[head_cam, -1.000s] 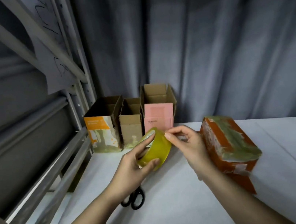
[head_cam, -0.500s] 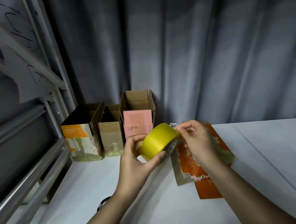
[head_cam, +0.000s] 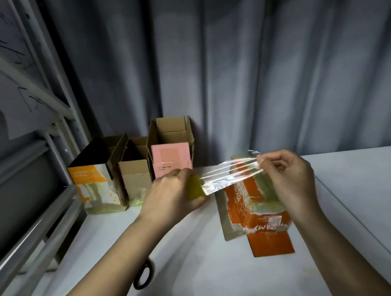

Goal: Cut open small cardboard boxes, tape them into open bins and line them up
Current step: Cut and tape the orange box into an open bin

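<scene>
A white tabletop (head_cam: 234, 281) is seen, backed by a grey curtain. Just below and behind the right grip (head_cam: 288, 179), an orange box (head_cam: 265, 233) is laid on its side, one flap spread flat toward the near edge. Beyond the left grip (head_cam: 171, 197), three open bins are lined up side by side at the far left corner: an orange-and-white bin (head_cam: 93, 186), a plain brown bin (head_cam: 135, 179) and a pink-fronted bin (head_cam: 170, 159). Beneath the left forearm, black scissors (head_cam: 143, 278) are partly hidden.
</scene>
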